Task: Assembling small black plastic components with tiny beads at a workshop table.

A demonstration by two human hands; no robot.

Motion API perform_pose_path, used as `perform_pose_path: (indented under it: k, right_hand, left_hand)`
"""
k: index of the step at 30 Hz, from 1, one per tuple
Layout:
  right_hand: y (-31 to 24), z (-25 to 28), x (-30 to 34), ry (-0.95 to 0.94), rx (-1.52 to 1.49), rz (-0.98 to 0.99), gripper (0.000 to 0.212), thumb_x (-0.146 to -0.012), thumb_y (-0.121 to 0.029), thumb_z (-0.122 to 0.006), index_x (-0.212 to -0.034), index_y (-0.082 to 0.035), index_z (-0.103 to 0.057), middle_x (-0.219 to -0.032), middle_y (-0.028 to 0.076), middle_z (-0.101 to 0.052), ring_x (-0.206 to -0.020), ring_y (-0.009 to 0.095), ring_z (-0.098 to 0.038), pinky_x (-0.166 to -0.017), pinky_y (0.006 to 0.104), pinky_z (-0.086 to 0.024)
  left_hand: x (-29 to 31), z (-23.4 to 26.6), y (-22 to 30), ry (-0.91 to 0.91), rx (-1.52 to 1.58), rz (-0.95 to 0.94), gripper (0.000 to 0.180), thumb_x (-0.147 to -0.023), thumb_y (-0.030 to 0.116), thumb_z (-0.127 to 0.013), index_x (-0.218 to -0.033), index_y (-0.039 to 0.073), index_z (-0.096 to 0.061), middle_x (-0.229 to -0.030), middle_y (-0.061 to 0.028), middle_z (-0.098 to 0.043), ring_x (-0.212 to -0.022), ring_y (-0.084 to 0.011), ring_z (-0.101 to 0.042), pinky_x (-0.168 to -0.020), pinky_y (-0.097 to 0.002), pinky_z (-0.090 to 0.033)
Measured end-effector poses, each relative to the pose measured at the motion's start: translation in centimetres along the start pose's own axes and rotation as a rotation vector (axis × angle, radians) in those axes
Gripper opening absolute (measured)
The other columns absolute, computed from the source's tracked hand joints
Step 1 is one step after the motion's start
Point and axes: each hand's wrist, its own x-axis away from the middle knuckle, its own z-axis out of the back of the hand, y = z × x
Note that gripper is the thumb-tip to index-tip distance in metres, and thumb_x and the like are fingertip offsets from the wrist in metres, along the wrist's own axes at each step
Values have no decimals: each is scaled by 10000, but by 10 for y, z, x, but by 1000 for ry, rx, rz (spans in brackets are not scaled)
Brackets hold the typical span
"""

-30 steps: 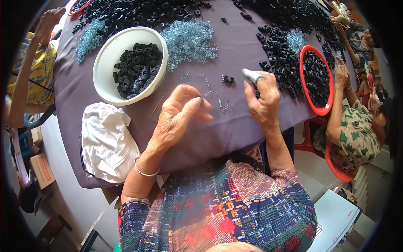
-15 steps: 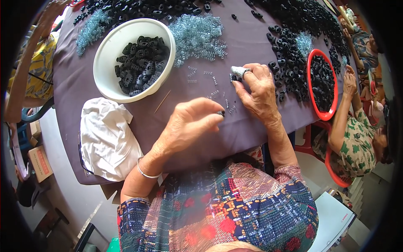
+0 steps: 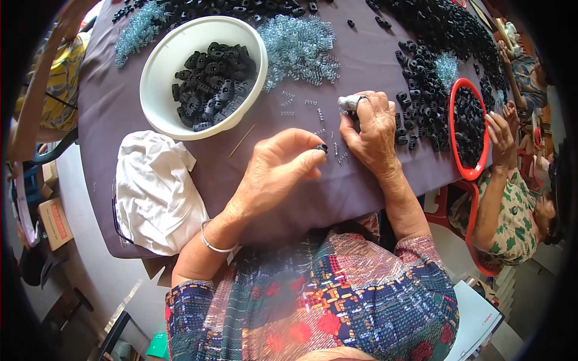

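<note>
My left hand is above the table, its thumb and fingertips pinching a small black plastic piece. To its right, my right hand is closed near the tabletop, with a whitish wrap around one finger. Whatever is between its thumb and fingers is mostly hidden; only something dark shows there. Several loose metal springs lie between and beyond my hands. Left of them is a thin wooden stick. A white bowl at the far left holds many black plastic pieces.
A heap of springs lies beside the bowl, and black pieces are piled at right. A red-rimmed basket of black pieces stands near a co-worker's hand. A crumpled white cloth covers the table's left front corner.
My view has shifted slightly, so the table things sit farther right. Both hands keep their closed grips. The co-worker's hand has come down beside the red-rimmed basket.
</note>
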Motion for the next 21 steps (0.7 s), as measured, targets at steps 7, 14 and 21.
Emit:
perform_pose_path:
  k: [7,14,21]
  right_hand:
    - [6,2,-4,140,-224,40,260,-637,66,-660,-872,-6,-573,-886,124,-580,-817,318,-554,-725,410,-461]
    - [-8,18,2,134,-400,-87,314,-713,102,-642,-1012,9,-632,-866,131,-599,-742,272,-604,-672,335,-492]
    - [-24,37,7,-90,-1241,-599,249,-852,23,-665,-1096,-23,-647,-864,-17,-637,-751,36,-572,-709,198,-487]
  left_hand:
    - [-2,4,-2,45,-15,-76,190,-904,153,-657,-1038,19,-640,-879,-13,-648,-754,-75,-604,-681,-226,-510]
    - [-2,4,-8,41,3,-88,198,-901,149,-658,-1034,1,-643,-884,-17,-651,-751,-79,-608,-686,-228,-515]
    - [-2,1,-8,110,-144,-214,221,-898,141,-664,-1055,-12,-637,-921,-48,-668,-761,-92,-623,-693,-237,-519]
